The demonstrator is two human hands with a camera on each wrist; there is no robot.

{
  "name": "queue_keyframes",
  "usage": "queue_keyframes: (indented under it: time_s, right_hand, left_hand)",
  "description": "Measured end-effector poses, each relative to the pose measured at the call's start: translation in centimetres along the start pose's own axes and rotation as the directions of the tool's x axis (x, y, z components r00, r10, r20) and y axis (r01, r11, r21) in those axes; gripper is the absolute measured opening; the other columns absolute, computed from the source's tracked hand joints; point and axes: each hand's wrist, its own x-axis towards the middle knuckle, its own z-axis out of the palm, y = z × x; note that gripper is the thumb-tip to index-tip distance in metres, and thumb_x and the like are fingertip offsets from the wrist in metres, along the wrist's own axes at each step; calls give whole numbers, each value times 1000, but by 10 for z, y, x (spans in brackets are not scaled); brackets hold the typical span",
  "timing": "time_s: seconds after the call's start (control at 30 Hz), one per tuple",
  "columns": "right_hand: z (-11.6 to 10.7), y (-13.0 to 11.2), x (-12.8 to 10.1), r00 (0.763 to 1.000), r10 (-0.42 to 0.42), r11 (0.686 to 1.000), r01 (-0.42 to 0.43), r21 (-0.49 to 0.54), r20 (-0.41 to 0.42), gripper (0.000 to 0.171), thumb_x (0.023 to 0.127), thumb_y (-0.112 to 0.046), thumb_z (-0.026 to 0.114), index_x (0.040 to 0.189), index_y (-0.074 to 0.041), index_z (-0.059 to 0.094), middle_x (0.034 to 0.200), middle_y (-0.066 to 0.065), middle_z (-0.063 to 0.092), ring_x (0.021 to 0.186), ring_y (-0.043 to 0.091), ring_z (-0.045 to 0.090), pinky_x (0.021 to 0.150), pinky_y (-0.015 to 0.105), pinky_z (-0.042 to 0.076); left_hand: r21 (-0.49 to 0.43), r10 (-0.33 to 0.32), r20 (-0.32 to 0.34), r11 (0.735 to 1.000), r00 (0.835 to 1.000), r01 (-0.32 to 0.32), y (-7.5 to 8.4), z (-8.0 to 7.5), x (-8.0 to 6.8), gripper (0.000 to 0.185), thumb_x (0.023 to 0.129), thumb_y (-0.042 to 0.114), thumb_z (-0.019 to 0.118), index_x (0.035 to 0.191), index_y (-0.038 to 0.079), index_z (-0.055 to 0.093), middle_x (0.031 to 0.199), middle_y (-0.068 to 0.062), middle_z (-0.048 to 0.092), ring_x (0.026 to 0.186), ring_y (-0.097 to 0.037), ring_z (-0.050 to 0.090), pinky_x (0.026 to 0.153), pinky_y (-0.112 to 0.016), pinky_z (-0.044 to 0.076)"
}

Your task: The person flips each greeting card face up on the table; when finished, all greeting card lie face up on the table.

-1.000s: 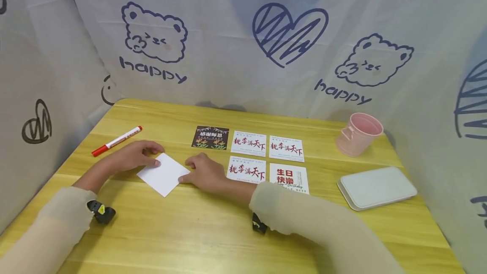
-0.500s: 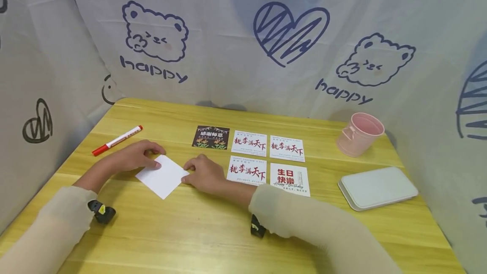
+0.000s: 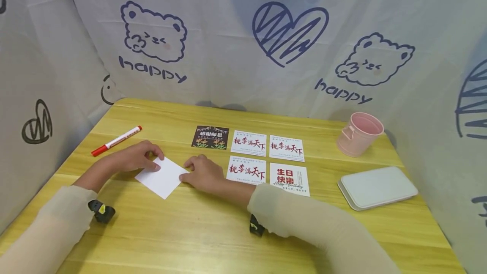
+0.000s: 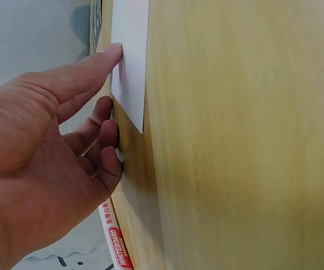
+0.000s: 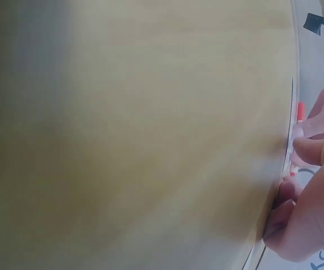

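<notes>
A blank white square card (image 3: 162, 181) lies at a slant on the table, between the two hands in the head view. My left hand (image 3: 138, 156) has its thumb on the upper left edge of the card, with the other fingers bent just beyond it. In the left wrist view, the left thumb (image 4: 97, 63) presses on the white face of the card (image 4: 131, 67). At the card's right corner, my right hand (image 3: 207, 174) pinches with thumb and bent index finger. The right wrist view shows the right hand (image 5: 319, 197) at the far edge, the card nearly edge-on.
Beyond the right hand lie a black flowered card (image 3: 210, 137), three white cards with red characters (image 3: 249, 143) and a birthday card (image 3: 289, 174). A red-capped whiteboard marker (image 3: 117, 140) lies left. To the right are a pink mug (image 3: 357, 135) and a white case (image 3: 378, 187).
The card has shifted slightly left and toward the person, with both hands staying at its edges. The other things have not moved.
</notes>
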Motion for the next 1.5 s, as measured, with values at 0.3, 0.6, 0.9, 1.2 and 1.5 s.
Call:
queue_keyframes:
  time_s: [0.3,0.6,0.9,1.2,1.5]
  right_hand:
    - [-2,-4,1,1000,18,999,-18,-40,6,32,91,-33,74,121,-23,71,97,-9,58,81,6,55,72,27,44]
    - [-3,-4,1,999,27,1000,-26,-17,29,31,90,-19,69,120,-21,71,98,-8,57,84,6,55,74,27,45]
    - [-5,-2,2,999,-2,1000,3,-12,45,33,90,-16,68,122,-19,69,99,-6,55,84,7,54,71,26,44]
    - [-3,0,2,998,-41,997,44,-64,46,37,91,-35,73,124,-19,69,104,-6,54,80,7,53,71,27,45]
    - [-6,-2,3,997,-48,997,51,-55,53,29,92,-32,73,118,-18,72,102,-6,57,80,7,54,76,30,46]
  left_hand:
    - [14,-19,4,1000,1000,19,7,1,-2,50,90,25,77,128,-2,59,126,-20,53,112,-32,47,99,-49,41]
    - [14,23,22,1000,999,-23,9,6,0,27,89,18,77,110,5,68,115,-13,59,104,-28,47,91,-42,41]
    - [5,63,56,998,996,-63,10,5,3,15,88,12,77,100,7,70,99,-4,63,92,-22,48,83,-35,41]
    - [22,72,72,997,995,-74,12,4,0,15,86,14,79,96,8,69,96,-3,62,92,-22,47,82,-34,40]
    - [48,57,86,997,995,-62,16,3,0,17,86,16,79,96,9,67,97,-3,60,93,-21,47,83,-34,39]
